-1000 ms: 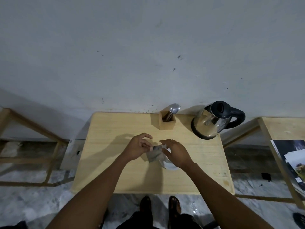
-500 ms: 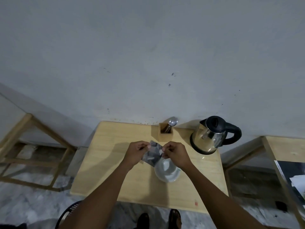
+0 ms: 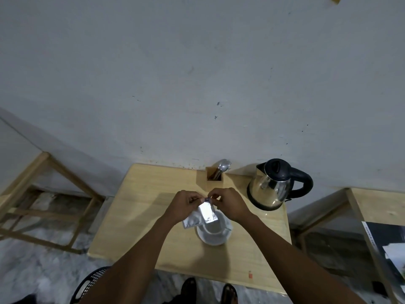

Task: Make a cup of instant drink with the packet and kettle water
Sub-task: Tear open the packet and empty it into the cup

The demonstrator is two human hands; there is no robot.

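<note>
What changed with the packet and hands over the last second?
Both hands, left hand and right hand, raised the silver packet to hang above the cup, fingers pinching its top edge as if tearing. The kettle and spoon holder stayed put.

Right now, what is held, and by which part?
The packet, pinched at its top edge by both the left hand and right hand, above the cup.

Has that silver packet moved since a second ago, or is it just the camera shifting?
Yes. The packet was low over the cup; it now hangs upright, its top nearer the wooden holder.
</note>
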